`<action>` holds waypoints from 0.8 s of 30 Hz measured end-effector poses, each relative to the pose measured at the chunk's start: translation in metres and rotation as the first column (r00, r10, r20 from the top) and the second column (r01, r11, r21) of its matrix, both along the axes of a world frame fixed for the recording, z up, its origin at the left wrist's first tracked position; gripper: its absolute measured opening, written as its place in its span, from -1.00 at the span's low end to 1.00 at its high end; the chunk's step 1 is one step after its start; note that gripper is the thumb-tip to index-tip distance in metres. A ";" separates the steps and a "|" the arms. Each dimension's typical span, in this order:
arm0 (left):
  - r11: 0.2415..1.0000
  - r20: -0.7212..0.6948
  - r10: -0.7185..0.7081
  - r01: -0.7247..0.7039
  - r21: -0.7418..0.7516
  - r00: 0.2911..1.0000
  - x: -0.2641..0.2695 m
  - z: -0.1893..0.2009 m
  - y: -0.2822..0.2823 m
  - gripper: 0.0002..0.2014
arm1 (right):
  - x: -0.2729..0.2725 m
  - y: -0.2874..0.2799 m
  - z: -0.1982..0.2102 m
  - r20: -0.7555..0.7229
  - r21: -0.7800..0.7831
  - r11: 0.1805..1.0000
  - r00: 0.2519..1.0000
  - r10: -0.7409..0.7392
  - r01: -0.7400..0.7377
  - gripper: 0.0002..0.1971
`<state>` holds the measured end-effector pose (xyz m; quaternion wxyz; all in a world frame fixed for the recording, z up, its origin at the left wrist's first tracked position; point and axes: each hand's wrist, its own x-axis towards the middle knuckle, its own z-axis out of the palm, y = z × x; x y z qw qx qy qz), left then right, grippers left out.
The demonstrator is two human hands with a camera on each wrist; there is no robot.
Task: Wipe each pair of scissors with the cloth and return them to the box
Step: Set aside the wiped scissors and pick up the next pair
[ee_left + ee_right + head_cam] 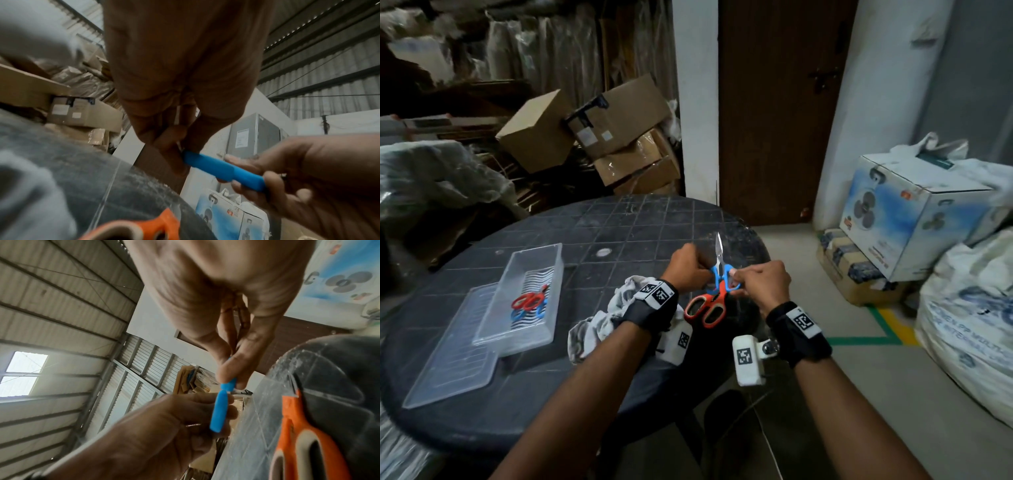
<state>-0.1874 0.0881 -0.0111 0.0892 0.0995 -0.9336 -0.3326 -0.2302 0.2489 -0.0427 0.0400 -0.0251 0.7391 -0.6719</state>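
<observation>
- Currently both hands clamp the blue scissors [722,274] over the table's [619,219] right side: left hand [688,267] on one handle, right hand [763,281] on the other; blades point away.
- Cloth [602,325] lies just behind left wrist, so left is nearer.
- Box [524,298] sits well left.

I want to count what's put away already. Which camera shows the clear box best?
The head view: the whole clear box sits on the table with red and blue scissors inside. Neither wrist view shows the box, only both hands holding the blue-handled scissors.
</observation>
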 end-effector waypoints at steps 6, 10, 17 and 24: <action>0.998 0.085 0.055 -0.055 0.002 0.995 -0.010 -0.027 0.001 -0.70 | 0.004 -0.015 -0.012 0.087 -0.033 0.997 0.994 -0.066 0.069 -0.82; 0.997 0.084 0.074 -0.074 0.001 0.994 -0.012 -0.030 0.002 -0.81 | 0.000 -0.016 -0.016 0.117 -0.024 0.996 0.990 -0.084 0.087 -0.73; 0.992 0.205 0.079 -0.056 -0.115 0.976 -0.017 -0.031 0.003 -0.69 | 0.001 -0.024 -0.040 0.024 0.295 0.952 0.995 -0.092 0.081 -0.78; 0.990 0.298 0.097 -0.060 -0.130 0.950 -0.019 -0.037 0.003 -0.70 | 0.001 -0.028 -0.054 -0.018 0.521 0.853 0.999 0.034 -0.019 -0.59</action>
